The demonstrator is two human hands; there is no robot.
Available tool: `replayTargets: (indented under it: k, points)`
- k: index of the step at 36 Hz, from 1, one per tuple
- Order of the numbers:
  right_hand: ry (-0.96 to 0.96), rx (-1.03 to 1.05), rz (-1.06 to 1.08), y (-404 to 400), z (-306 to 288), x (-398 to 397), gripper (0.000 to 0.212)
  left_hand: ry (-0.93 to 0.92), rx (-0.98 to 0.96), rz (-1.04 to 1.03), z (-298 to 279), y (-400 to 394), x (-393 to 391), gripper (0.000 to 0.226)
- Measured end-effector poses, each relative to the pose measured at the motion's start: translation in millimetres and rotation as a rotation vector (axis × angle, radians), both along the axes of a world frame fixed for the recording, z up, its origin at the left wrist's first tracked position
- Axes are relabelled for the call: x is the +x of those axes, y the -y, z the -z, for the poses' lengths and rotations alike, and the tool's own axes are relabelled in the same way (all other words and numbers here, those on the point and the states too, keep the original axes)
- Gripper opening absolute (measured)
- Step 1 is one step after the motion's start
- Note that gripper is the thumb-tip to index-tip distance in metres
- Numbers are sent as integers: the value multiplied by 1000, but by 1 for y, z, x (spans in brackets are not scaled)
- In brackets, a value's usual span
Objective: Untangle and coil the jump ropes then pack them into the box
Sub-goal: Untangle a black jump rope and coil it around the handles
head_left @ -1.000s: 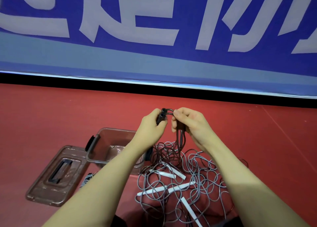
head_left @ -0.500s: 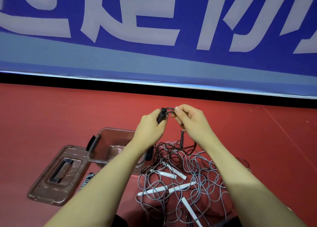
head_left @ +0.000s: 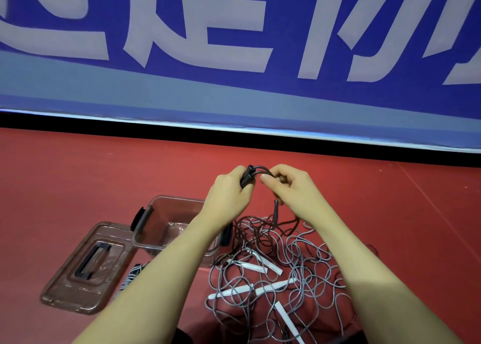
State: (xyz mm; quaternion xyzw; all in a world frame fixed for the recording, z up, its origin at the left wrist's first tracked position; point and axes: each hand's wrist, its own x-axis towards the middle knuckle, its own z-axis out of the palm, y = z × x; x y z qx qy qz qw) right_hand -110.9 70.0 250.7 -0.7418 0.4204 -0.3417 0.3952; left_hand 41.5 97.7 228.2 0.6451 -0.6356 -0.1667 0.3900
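Observation:
My left hand grips the black handles of a dark jump rope, held up above the floor. My right hand pinches the dark cord where it arches out of the handles. A loose end of that cord hangs below my right hand into the heap. On the red floor lies a tangle of grey ropes with several white handles. The clear brown box stands open to the left, partly hidden behind my left forearm.
The box's lid with a black handle lies flat on the floor to the left. A coiled grey-and-black rope peeks out between lid and forearm. A blue banner wall closes off the far side of the red floor.
My right hand has slid up the cord closer to the handles and tightened its pinch. More dark cord has lifted off the heap; my left hand has stayed in place.

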Motion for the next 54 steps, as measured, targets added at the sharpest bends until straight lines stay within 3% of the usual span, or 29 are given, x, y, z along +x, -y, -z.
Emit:
replayTargets:
  k: [4, 7, 14, 16, 21, 25, 31, 35, 40, 45, 50, 54]
  points:
    - [-158, 77, -62, 3, 8, -6, 17, -262, -43, -62, -7, 1, -2, 31]
    - [-184, 127, -76, 5, 16, -10, 20, -479, -42, -98, -9, 3, 1, 29]
    - [73, 271, -101, 3, 17, -6, 28, -774, -62, 77, -13, 0, -1, 20]
    - [135, 322, -145, 0, 15, -6, 30, -780, -94, 81, -14, 1, -2, 27]
    - [212, 467, -104, 1, 18, 2, 51, -710, -159, -128, -21, 5, -10, 35]
    - [53, 452, -39, -1, 23, 13, 61, -828, -162, -204, -22, 9, -13, 26]
    - [113, 455, 217, -2, 25, 28, 50, -1064, -122, -223, -29, 13, -17, 32]
    - [-9, 314, 294, -3, 30, 32, 47, -1166, -135, -214, -31, 13, -21, 28]
    - [-169, 169, 328, -2, 32, 32, 57, -1487, -114, -133, -30, 19, -29, 37]
    - [-89, 232, 366, 0, 28, 30, 59, -1711, -21, -52, -24, 18, -28, 45]
    - [-89, 211, 422, 3, 31, 25, 52, -1735, 60, -1, -16, 20, -25, 35]
    - [-121, 160, 511, 10, 33, 17, 54, -1496, 100, -113, -9, 22, -18, 12]
